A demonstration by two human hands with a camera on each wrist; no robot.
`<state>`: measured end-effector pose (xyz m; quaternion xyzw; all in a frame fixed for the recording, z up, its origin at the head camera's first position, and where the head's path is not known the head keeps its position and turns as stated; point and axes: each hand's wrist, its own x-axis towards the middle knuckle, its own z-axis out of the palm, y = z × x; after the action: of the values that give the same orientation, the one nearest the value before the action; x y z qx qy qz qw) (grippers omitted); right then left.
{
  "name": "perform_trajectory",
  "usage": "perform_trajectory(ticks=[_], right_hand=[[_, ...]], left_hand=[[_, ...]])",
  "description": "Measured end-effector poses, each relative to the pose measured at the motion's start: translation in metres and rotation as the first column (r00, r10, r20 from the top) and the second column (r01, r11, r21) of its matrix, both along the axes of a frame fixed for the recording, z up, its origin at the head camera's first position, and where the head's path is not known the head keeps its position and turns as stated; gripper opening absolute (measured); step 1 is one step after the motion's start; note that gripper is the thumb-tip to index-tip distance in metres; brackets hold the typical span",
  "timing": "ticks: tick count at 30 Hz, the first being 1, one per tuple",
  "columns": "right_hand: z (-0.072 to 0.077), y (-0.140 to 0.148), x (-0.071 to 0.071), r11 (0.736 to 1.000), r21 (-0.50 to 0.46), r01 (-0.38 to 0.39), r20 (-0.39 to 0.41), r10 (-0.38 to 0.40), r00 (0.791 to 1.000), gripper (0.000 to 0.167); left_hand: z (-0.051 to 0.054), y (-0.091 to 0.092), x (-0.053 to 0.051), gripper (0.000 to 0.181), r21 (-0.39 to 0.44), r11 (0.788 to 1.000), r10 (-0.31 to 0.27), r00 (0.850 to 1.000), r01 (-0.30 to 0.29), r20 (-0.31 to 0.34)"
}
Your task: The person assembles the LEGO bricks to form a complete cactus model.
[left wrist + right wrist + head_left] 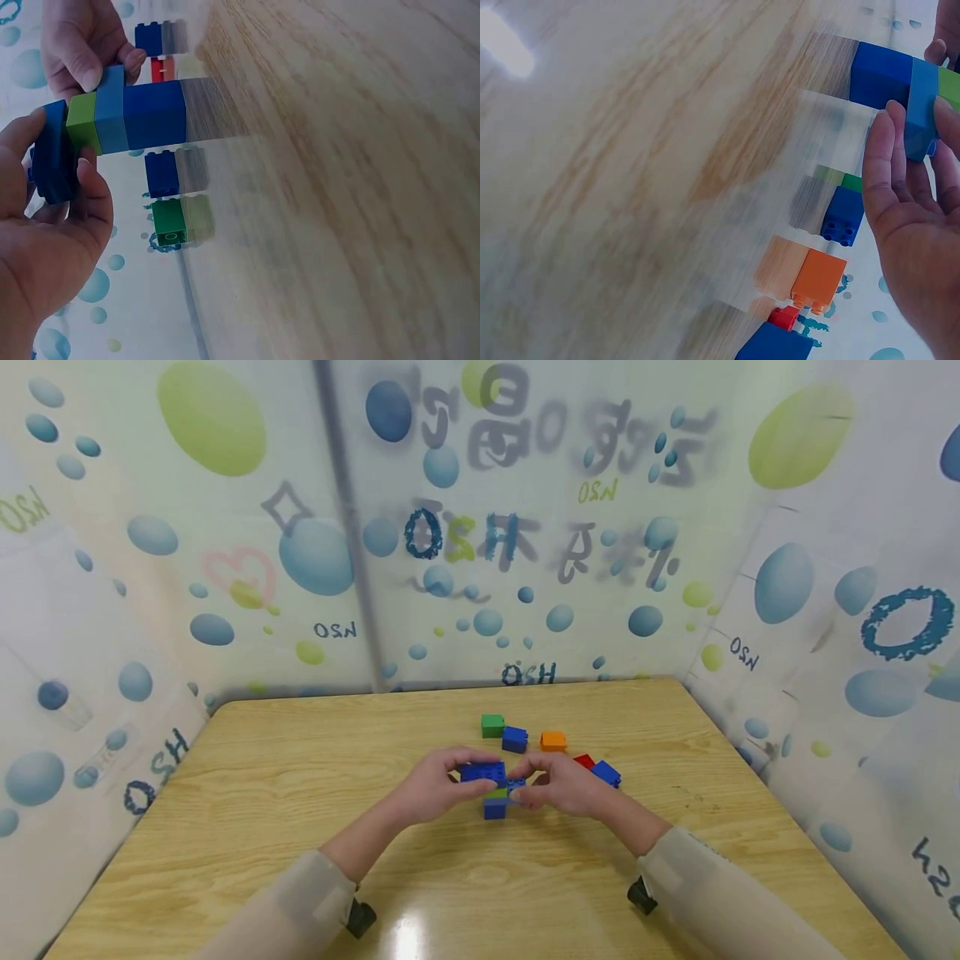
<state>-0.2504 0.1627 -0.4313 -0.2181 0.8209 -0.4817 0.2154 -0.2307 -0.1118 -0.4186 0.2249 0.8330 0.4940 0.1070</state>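
Nearest you, between your hands, the dark blue base block [494, 810] stands on the table [337, 735], at the foot of a small stack. On it sits a light blue block [112, 112], then a lime block [82, 124], with a long blue brick [483, 772] on top. Your left hand [435, 790] pinches that top brick between thumb and fingers; your right hand [564, 785] pinches the light blue block's overhanging side. The build looks partway: four pieces stand together, though you can't tell whether the top one is fully pressed home. Five lie unjoined: a red brick [584, 762] and a blue brick [606, 773] just beyond your right hand, then an orange brick [553, 742], a second blue brick [514, 740] and a green brick [492, 726] farther out. The left wrist view shows the layers your fingers partly cover in the head view, but not the orange brick; the right wrist view does.
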Motion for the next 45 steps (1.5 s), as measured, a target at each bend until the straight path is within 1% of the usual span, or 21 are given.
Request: perform_trajectory(ticks=[7,13,17,26,33,45], right_hand=[[0.0009,-0.0009,0.0005,1.000,0.002,0.004,0.005,-0.004,1.000,0.030],[-0.0003,-0.0021,0.0009,1.000,0.006,0.000,-0.001,0.000,1.000,0.030],[-0.0005,-0.0025,0.0014,1.000,0.006,0.005,0.000,-0.005,1.000,0.030],[-0.0026,-0.0010,-0.0001,1.000,-0.002,0.004,-0.007,-0.004,1.000,0.031],[-0.0033,-0.0002,-0.0010,1.000,-0.003,0.005,-0.003,-0.005,1.000,0.031],[-0.0025,-0.0001,0.0000,1.000,0.001,0.007,-0.008,-0.006,1.000,0.031]], left_hand=[[-0.0003,0.0020,0.0004,0.036,-0.012,1.000,0.014,1.000,-0.014,-0.013],[0.0005,0.0031,0.0013,0.033,-0.011,1.000,0.028,0.999,-0.028,0.018],[0.0001,0.0036,0.0000,0.032,-0.021,0.999,0.034,0.999,-0.034,0.019],[-0.0027,0.0052,-0.0021,0.031,-0.005,0.999,0.036,0.999,-0.036,0.028],[-0.0042,0.0059,-0.0053,0.031,0.014,0.999,0.040,0.997,-0.041,0.066],[-0.0029,0.0060,-0.0060,0.028,0.010,0.999,0.030,0.997,-0.030,0.069]])
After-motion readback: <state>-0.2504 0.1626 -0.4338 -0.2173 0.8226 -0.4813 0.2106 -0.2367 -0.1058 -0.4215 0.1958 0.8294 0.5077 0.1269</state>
